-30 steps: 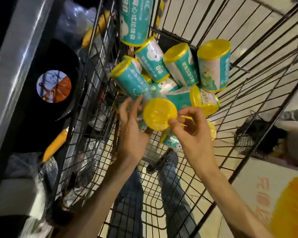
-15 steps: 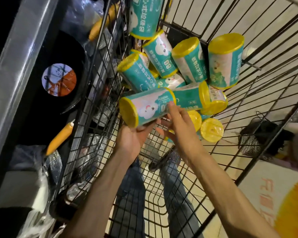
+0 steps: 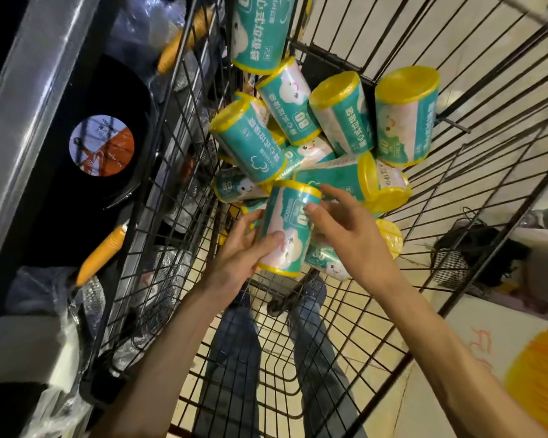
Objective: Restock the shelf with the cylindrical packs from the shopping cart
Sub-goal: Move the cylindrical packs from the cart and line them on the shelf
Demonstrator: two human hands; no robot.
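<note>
Several teal cylindrical packs [image 3: 342,112] with yellow ends lie piled in the black wire shopping cart [image 3: 475,128]. My left hand [image 3: 239,251] grips one pack [image 3: 287,226] from the left, thumb across its front, holding it nearly upright above the pile's near edge. My right hand [image 3: 348,229] is at the same pack's right side, fingers touching its upper part. Another pack [image 3: 325,259] lies under my right hand, partly hidden.
Left of the cart is a dark shelf [image 3: 26,90] holding a black pan [image 3: 108,134] with a round label, orange handles [image 3: 100,251] and plastic-wrapped goods. My legs [image 3: 234,349] show through the cart floor. A dark bag [image 3: 475,257] lies on the floor at right.
The pack in my hands has turned from lying sideways to nearly upright and come down toward me. My right hand has shifted to its right side.
</note>
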